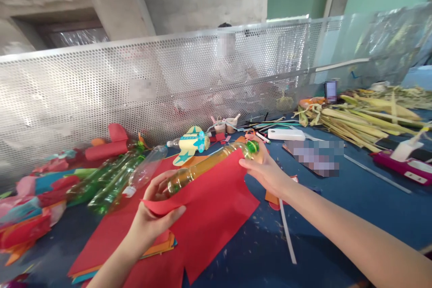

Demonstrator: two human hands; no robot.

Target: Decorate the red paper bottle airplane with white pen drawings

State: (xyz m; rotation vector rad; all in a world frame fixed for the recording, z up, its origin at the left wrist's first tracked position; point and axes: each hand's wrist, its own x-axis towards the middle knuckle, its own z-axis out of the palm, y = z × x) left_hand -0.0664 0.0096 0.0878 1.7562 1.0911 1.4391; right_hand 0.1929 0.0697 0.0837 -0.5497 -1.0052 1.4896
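Observation:
A clear plastic bottle (205, 165) with a green cap lies tilted between my hands, its capped end up to the right. Against its near side is a sheet of red paper (216, 207) whose lower part hangs down over the table. My left hand (153, 216) grips the bottle's base end together with the paper's left corner, thumb in front. At the neck end, my right hand (265, 171) pinches the paper's upper right corner against the bottle; some of its fingers are hidden behind. Below lies a stack of coloured paper (111, 238), red on top.
Green bottles (118, 180) and a clear bottle (148, 166) lie to the left beside paper scraps. A decorated bottle (192, 144), a white glue gun (286, 134), corn husks (357, 117) and a phone (313, 157) lie farther back. A perforated metal screen (101, 85) stands behind; a person sits beyond it.

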